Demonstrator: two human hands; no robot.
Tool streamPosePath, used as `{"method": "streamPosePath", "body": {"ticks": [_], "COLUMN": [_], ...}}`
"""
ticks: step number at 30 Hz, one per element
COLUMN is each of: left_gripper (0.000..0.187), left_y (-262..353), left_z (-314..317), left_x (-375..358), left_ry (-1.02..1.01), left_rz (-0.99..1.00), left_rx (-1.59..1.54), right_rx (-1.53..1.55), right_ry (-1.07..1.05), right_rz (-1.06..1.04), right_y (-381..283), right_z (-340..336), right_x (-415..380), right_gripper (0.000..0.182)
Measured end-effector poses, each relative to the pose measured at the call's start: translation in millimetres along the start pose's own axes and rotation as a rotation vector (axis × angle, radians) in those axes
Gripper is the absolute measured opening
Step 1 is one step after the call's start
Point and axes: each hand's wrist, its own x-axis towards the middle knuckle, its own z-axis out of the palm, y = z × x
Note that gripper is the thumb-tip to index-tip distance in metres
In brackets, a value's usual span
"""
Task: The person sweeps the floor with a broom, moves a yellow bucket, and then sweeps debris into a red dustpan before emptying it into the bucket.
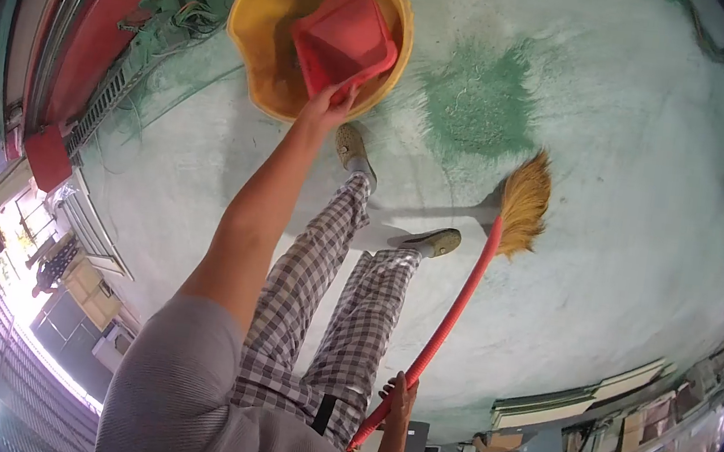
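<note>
A red dustpan (345, 34) is tilted over the inside of a round yellow basin (258, 42) at the top. My left hand (332, 105) is closed on the dustpan's handle near the basin's lower rim. Lower down, my right hand (400, 396) wraps round the red handle of a broom (461, 306). The broom's straw head (525, 205) points up, to the right of my feet. Above it lies a patch of green powder (481, 101) on the pale floor. The inside of the dustpan looks bare.
Cables and green metal parts (179, 18) lie along a red machine (118, 6) at the upper left. Stacked boards (585, 398) and clutter line the lower right. A person in dark patterned clothing (57, 264) is far off at the left.
</note>
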Motion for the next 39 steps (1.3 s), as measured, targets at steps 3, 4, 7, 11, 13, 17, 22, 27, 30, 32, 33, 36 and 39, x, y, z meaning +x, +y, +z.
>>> {"method": "streamPosePath", "body": {"ticks": [3, 4, 7, 11, 13, 17, 22, 27, 30, 32, 33, 36, 39], "left_gripper": [0.032, 0.032, 0.031, 0.031, 0.029, 0.028, 0.025, 0.029, 0.034, 0.036, 0.034, 0.032, 0.031], "left_y": [-0.8, -3.5, -11.5, -35.2, -55.1, -90.8, -132.0, -153.5, -163.8, -163.3, -160.9, -150.7, -143.8], "left_z": [-27.2, -28.9, -31.4, -20.6, -19.8, -65.6, -121.1, -160.3, -155.4, -154.8, -163.8, -170.3, -159.1], "left_x": [-63.5, -89.5, -165.0, -235.5, -241.9, -200.4, -140.1, -75.2, -48.0, -21.0, 0.7, 15.8, 3.3], "left_ry": [-0.157, -0.125, -0.093, 0.0, 0.114, 0.204, 0.472, 0.508, 0.502, 0.54, 0.529, 0.48, 0.511], "left_rz": [0.165, 0.132, 0.087, 0.018, -0.089, -0.192, -0.168, -0.064, 0.024, 0.05, 0.076, 0.116, 0.084], "left_rx": [0.385, 0.446, 0.762, 0.986, 1.153, 1.199, 1.402, 1.255, 1.346, 1.452, 1.457, 1.489, 1.506], "right_rx": [-0.029, -0.054, -0.053, -0.112, -0.228, -0.315, -0.361, -0.258, -0.295, -0.249, -0.254, -0.219, -0.215], "right_ry": [0.005, 0.004, -0.017, -0.018, 0.035, 0.091, 0.164, 0.183, 0.222, 0.192, 0.189, 0.183, 0.151], "right_rz": [0.002, 0.011, 0.003, -0.028, -0.145, -0.281, -0.287, -0.395, -0.498, -0.558, -0.559, -0.649, -0.709], "right_y": [-8.9, -10.4, -15.5, -30.3, -43.1, -58.9, -55.9, -72.0, -105.2, -136.7, -150.3, -183.6, -216.2], "right_z": [-4.5, -6.7, -16.1, -20.7, -16.4, -24.1, -55.3, -72.7, -74.2, -66.5, -62.6, -54.6, -51.0], "right_x": [4.3, 7.3, 19.8, 32.4, 34.4, 27.1, -12.5, -39.3, -32.0, -29.3, -24.8, -11.6, 2.8], "right_gripper": [0.042, 0.046, 0.051, 0.054, 0.054, 0.049, 0.05, 0.057, 0.055, 0.054, 0.054, 0.053, 0.052]}}
